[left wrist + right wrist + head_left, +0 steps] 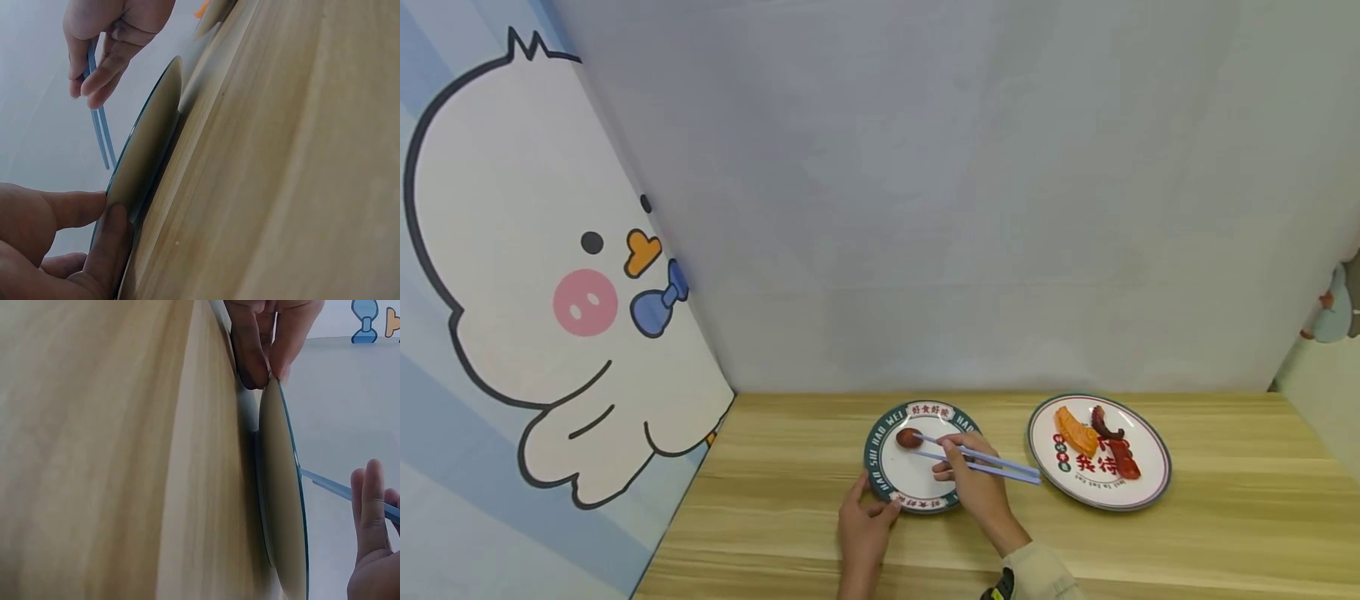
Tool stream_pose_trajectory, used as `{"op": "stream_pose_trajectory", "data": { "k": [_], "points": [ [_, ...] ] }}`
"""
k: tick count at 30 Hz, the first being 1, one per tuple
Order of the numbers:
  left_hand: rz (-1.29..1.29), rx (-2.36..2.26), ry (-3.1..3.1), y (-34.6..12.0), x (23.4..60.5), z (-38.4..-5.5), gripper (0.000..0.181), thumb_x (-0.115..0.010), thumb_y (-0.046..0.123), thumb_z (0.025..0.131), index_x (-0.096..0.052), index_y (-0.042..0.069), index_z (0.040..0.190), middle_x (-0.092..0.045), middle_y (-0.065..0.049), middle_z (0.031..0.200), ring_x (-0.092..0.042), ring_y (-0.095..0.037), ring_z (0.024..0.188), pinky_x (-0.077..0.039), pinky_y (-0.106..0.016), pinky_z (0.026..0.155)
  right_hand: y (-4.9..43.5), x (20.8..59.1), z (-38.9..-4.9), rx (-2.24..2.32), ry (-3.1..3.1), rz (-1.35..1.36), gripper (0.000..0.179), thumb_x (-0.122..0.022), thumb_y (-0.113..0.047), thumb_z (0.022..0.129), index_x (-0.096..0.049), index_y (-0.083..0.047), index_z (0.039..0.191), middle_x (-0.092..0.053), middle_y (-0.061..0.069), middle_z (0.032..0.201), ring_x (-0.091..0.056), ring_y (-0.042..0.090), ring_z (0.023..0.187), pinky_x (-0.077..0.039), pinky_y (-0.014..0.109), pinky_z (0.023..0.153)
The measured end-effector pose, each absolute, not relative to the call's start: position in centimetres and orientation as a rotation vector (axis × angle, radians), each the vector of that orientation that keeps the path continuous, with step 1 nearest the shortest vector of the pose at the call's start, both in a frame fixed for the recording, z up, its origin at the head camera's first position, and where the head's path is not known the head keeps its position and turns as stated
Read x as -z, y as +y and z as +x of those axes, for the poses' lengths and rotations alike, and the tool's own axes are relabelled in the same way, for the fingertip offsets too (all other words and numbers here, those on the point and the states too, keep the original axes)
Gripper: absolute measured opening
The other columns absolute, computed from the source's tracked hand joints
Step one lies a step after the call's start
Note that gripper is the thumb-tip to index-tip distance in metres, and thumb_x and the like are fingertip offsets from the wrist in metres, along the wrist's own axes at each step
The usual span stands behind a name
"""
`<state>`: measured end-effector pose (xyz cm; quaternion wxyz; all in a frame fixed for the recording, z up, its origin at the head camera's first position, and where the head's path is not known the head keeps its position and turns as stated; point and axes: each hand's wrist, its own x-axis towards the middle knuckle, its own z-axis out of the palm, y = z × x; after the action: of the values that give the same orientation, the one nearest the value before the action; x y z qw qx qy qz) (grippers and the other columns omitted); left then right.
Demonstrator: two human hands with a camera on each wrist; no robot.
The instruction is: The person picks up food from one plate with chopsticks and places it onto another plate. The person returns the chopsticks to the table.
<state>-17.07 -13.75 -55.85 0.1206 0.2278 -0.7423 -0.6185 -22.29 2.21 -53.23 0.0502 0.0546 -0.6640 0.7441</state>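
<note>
In the head view, a round plate (876,460) with a green lettered rim lies on the table. A brown oval piece of food (909,438) sits toward its upper left. My left hand (867,533) pinches the plate's near-left rim between thumb and fingers, as the left wrist view shows on the plate edge (147,144). My right hand (977,483) holds a pair of pale blue chopsticks (1017,476) above the plate. Their tips are at the brown piece's right side; whether they grip it cannot be told. Both wrist views hide the plate's top.
To the right stands a second white plate (1037,442) bearing an orange slice (1075,431), a dark curled piece (1107,423) and a red piece (1124,460). A grey cloth wall (962,208) rises behind the wooden table (760,517). A cartoon-printed panel (505,208) borders the left.
</note>
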Motion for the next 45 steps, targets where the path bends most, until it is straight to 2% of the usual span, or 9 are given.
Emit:
{"op": "stream_pose_trajectory", "data": {
  "k": [6,15,25,32,39,45],
  "points": [
    [0.653,1.818,-2.157,-13.7,55.8,-17.0,0.076,-0.081,-0.010,0.081,-0.050,-0.010,0.150,-0.060,-0.028,0.138,-0.066,-0.017,0.085,-0.057,-0.022,0.065,2.1,53.1,-22.5,-2.249,-2.048,0.159,0.019,-0.058,0.000,0.106,-0.070,0.013,0.113,-0.059,0.024,0.105,-0.075,0.020,0.076,-0.066,0.029,0.069],
    [0.634,1.807,-2.157,-13.8,56.0,-16.9,0.076,-0.082,-0.010,0.081,-0.049,-0.012,0.149,-0.060,-0.030,0.136,-0.067,-0.019,0.085,-0.057,-0.022,0.064,1.7,53.7,-23.4,-2.231,-2.096,0.207,0.019,-0.057,0.002,0.106,-0.070,0.014,0.114,-0.059,0.021,0.110,-0.072,0.015,0.075,-0.066,0.029,0.068],
    [0.658,1.814,-2.162,-13.8,55.8,-17.1,0.076,-0.081,-0.010,0.081,-0.049,-0.010,0.150,-0.059,-0.029,0.138,-0.067,-0.018,0.085,-0.058,-0.023,0.064,1.5,54.1,-24.2,-2.187,-2.146,0.259,0.019,-0.056,0.002,0.106,-0.070,0.011,0.114,-0.059,0.020,0.109,-0.073,0.017,0.076,-0.066,0.029,0.070],
    [0.680,1.810,-2.174,-13.8,55.7,-17.2,0.076,-0.081,-0.011,0.082,-0.049,-0.010,0.151,-0.059,-0.028,0.138,-0.067,-0.017,0.085,-0.058,-0.023,0.065,1.3,54.0,-24.3,-2.181,-2.171,0.248,0.020,-0.056,-0.004,0.108,-0.070,0.010,0.115,-0.060,0.025,0.113,-0.075,0.022,0.079,-0.066,0.030,0.072],
    [0.688,1.812,-2.185,-13.9,55.7,-17.1,0.075,-0.080,-0.010,0.082,-0.049,-0.010,0.151,-0.058,-0.029,0.139,-0.066,-0.018,0.085,-0.058,-0.023,0.064,1.5,53.8,-24.4,-2.177,-2.187,0.271,0.022,-0.057,-0.006,0.108,-0.070,0.010,0.115,-0.060,0.029,0.112,-0.074,0.022,0.079,-0.066,0.029,0.072],
    [0.663,1.823,-2.184,-13.9,55.6,-17.0,0.075,-0.080,-0.011,0.083,-0.048,-0.010,0.151,-0.058,-0.029,0.139,-0.067,-0.017,0.085,-0.058,-0.023,0.064,2.8,53.3,-24.6,-2.111,-2.200,0.471,0.018,-0.058,0.001,0.106,-0.071,0.012,0.112,-0.062,0.029,0.107,-0.074,0.020,0.072,-0.065,0.030,0.065]
  ]
}}
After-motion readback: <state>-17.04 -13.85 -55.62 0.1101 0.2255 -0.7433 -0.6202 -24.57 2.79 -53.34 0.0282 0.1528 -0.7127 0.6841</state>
